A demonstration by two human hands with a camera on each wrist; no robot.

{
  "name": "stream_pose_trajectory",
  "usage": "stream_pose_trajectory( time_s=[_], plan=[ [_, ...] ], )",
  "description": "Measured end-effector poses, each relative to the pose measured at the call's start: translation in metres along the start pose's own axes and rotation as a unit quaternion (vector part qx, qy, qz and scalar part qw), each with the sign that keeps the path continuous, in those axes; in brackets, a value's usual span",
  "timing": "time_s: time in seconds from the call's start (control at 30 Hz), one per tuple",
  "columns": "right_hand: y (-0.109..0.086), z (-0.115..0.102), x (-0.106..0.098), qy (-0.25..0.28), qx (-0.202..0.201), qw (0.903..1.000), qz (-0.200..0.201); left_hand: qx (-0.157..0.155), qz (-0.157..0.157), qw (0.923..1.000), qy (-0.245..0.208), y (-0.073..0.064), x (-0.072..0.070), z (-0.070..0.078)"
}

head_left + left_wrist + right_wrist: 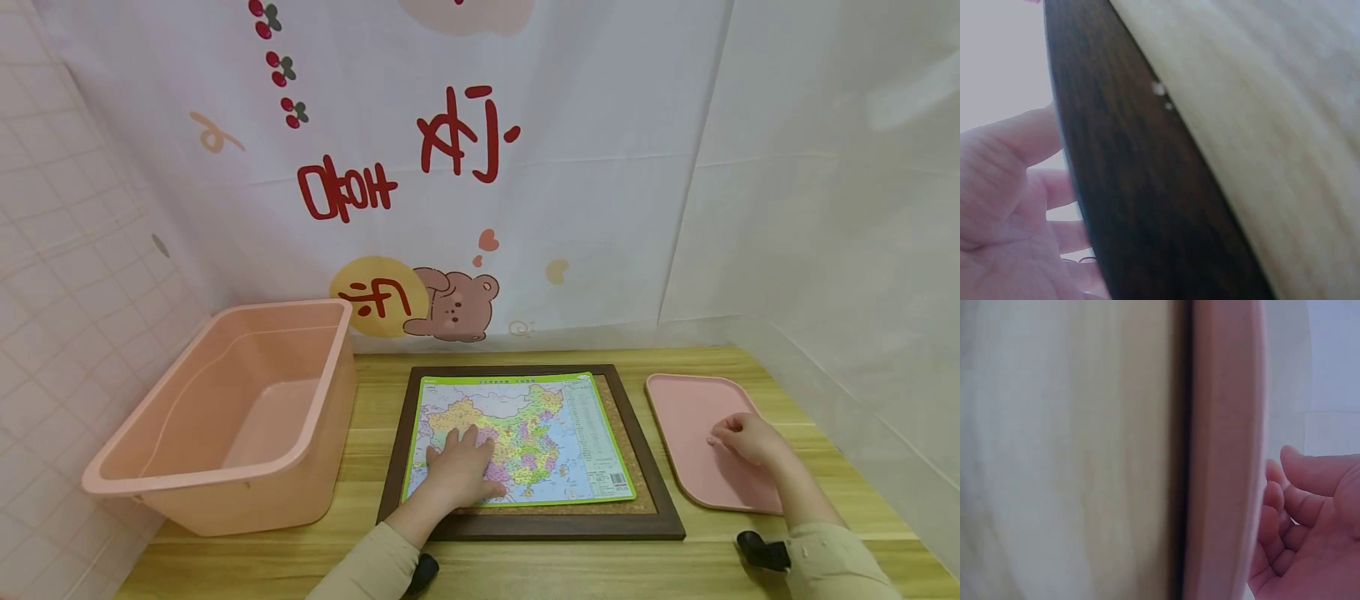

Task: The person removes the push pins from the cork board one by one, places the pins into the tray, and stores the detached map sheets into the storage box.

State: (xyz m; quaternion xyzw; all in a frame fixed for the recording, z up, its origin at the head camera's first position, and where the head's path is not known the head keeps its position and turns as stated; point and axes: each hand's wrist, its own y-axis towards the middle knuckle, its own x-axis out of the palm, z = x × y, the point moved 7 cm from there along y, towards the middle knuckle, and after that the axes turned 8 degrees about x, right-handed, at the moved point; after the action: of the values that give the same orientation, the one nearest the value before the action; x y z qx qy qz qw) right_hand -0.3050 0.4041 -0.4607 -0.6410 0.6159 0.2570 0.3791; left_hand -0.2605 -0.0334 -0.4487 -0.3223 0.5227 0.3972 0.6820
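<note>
My left hand [459,467] rests spread on the lower left part of a map of China [525,433], a colourful sheet with a green border. The sheet lies slightly askew on a cork board [622,446] with a dark brown wooden frame [525,527]. In the left wrist view the frame's edge hides part of the left fingers [1063,187]. Over the pink tray [693,408] on the right, my right hand [750,437] has its fingers bent and thumb near them. Whether a small thing is between the fingertips cannot be made out; the tray's rim [1225,456] hides part of them.
A large pink plastic tub [333,442] stands on the left of the wooden table [360,550]. Behind the table hangs a printed white cloth [585,208]. Black wrist straps show at the left cuff [423,575] and right cuff [763,552].
</note>
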Motion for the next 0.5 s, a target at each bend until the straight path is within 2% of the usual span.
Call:
stream_pose_trajectory(
  time_s=[0.2, 0.5],
  plan=[
    [-0.005, -0.007, -0.005, 0.0, -0.014, 0.9993, 0.036, -0.001, -0.001, 1.0, 0.001, 0.001, 0.001, -0.001],
    [-0.016, -0.03, -0.003, 0.015, -0.054, 0.9965, 0.062, -0.002, -0.004, 1.0, 0.0, 0.0, 0.002, -0.001]
  ],
)
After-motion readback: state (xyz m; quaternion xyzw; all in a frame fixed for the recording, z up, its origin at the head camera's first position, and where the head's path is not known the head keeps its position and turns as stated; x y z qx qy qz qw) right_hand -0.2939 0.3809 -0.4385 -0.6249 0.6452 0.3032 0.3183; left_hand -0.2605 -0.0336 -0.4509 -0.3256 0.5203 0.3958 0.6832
